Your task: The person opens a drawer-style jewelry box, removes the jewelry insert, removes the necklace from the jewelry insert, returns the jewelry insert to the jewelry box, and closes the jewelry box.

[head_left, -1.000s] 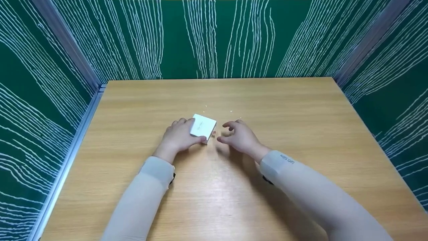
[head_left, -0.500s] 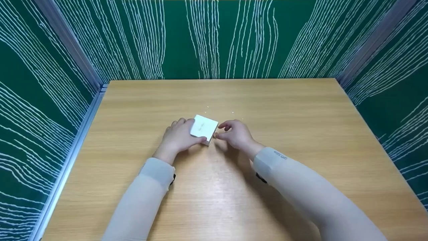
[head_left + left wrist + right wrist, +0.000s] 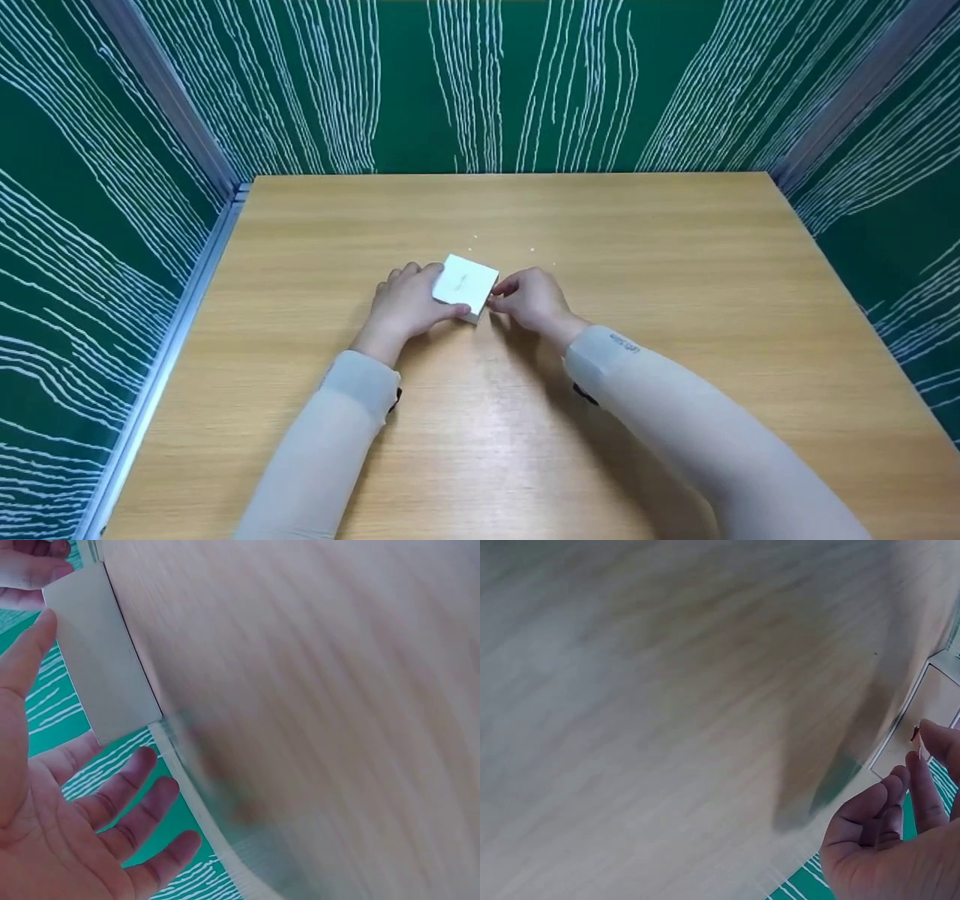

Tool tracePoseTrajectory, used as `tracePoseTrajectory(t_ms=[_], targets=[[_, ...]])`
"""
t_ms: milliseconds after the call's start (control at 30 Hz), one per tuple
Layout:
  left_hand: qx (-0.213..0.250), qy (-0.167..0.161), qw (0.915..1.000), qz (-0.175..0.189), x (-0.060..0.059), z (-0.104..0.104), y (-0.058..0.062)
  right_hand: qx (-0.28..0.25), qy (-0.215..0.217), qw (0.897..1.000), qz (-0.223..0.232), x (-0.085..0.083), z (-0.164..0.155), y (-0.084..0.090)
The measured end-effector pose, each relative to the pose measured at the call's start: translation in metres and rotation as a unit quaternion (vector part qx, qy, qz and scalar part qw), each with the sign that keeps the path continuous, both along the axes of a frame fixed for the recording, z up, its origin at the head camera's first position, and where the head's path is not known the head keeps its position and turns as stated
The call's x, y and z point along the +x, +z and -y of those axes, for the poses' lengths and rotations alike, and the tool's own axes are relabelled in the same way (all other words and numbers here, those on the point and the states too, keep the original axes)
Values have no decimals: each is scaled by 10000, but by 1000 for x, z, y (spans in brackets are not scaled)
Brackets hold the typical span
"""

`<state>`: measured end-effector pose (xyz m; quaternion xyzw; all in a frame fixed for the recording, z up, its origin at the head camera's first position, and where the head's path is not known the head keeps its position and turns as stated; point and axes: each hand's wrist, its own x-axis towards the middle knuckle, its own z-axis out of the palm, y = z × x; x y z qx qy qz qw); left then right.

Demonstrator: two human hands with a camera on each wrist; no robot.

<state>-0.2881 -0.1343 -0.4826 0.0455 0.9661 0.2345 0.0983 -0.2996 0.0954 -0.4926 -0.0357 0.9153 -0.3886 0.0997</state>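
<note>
A small square white box [image 3: 466, 281] lies on the wooden table, turned at an angle, with faint lettering on its top. My left hand [image 3: 409, 304] grips it from the left, thumb on the near side; in the left wrist view its other fingers [image 3: 124, 791] are spread beside the box. At the box's right side is my right hand [image 3: 531, 300]. In the right wrist view, a framed panel [image 3: 926, 701] shows on that side, with a small brown ribbon-like tab [image 3: 915, 733]. My right thumb and forefinger pinch at this tab, partly hiding it.
Several tiny white specks [image 3: 532, 250] lie on the table [image 3: 637, 300] behind the box. Green walls [image 3: 420, 90] with white wavy lines enclose the table at the back and sides. A metal rail [image 3: 172, 330] runs along its left edge.
My right hand has moved left to the box's side, and its thumb and forefinger have closed on the tab. My left hand keeps its grip on the box. The head view has shifted slightly.
</note>
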Motion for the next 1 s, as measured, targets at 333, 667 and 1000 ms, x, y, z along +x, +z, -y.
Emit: tracePoseTrajectory(t_ms=[333, 667, 1000], targets=[[-145, 130, 9998, -49, 1, -3, 1, 271, -66, 9995, 136, 1, -4, -3], [-122, 220, 9997, -20, 1, -2, 1, 640, 280, 9965, -465, 1, 1, -6], [-65, 257, 9996, 6, 3, -1, 2, 1050, 303, 9920, -625, 2, 5, -7]])
